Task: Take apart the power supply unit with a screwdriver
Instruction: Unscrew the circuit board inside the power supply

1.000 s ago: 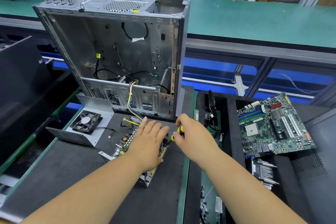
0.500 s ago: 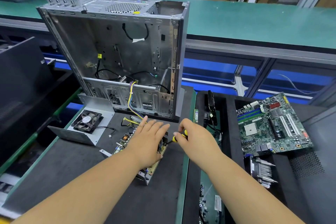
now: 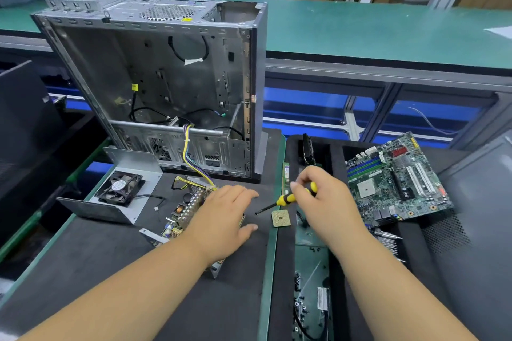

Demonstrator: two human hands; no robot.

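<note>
Screwdriver (image 3: 288, 198) pinched in right hand (image 3: 324, 202) w/ fingers curled on handle, shaft pointing left-down toward PSU board (image 3: 185, 210), which lies on surface under left hand (image 3: 224, 219), fingers flat and loosely spread; tip just off board's right edge.

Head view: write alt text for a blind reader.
A left hand rests flat on an opened power supply board while the right hand holds a yellow-handled screwdriver. An emptied computer case stands behind.
</note>
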